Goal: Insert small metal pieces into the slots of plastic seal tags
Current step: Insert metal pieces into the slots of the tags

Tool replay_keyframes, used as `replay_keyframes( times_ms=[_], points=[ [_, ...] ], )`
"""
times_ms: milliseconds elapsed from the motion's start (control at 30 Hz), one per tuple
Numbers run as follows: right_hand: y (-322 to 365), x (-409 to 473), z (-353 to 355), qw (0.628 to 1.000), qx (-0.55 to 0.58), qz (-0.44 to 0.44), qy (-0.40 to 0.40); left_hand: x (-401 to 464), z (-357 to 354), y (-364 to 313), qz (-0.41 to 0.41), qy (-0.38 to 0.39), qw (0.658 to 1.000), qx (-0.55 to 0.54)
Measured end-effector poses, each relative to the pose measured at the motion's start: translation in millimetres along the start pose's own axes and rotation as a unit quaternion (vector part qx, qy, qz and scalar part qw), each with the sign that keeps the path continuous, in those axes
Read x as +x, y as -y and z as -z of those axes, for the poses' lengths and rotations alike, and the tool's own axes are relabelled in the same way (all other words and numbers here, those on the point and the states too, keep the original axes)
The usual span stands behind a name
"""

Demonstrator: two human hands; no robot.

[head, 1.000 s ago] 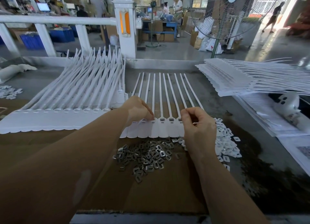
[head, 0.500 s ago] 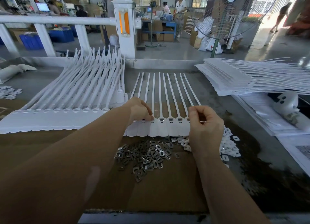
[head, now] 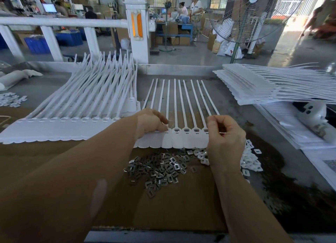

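A joined strip of white plastic seal tags (head: 183, 140) lies flat in front of me, its long tails pointing away. My left hand (head: 151, 121) presses its fingertips on the strip's left part, near the slots. My right hand (head: 224, 139) hovers over the strip's right end with fingers curled and pinched; something thin and metallic shows at its thumb side, too small to name. A heap of small metal pieces (head: 158, 167) lies on the brown cardboard (head: 109, 206) just below the strip.
A large stack of tag strips (head: 76, 119) lies to the left, another stack (head: 269, 86) at the right. Small white plastic bits (head: 250, 161) are piled right of my right hand. A white railing (head: 63, 22) and a fan (head: 252, 13) stand behind the table.
My right hand has shifted to the right along the strip, from the middle slots to its right end. My left hand has stayed pressed on the left part.
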State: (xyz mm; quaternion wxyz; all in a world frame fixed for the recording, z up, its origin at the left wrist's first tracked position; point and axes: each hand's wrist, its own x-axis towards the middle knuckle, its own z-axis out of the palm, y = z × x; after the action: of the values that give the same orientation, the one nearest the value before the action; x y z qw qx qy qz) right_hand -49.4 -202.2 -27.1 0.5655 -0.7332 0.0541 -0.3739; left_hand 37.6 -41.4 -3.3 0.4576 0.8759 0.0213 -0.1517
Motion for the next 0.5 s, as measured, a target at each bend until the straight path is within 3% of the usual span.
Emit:
replay_keyframes(
  times_ms=[167,500],
  points=[
    [1.8,-1.0,-0.2,1.000,0.000,0.001,0.002,0.7,3.5,7.5,0.004,0.005,0.999,-0.036],
    [0.6,-1.1,1.2,1.000,-0.004,-0.002,0.004,2.6,-12.0,-8.6,0.017,-0.045,0.999,-0.006]
  ],
)
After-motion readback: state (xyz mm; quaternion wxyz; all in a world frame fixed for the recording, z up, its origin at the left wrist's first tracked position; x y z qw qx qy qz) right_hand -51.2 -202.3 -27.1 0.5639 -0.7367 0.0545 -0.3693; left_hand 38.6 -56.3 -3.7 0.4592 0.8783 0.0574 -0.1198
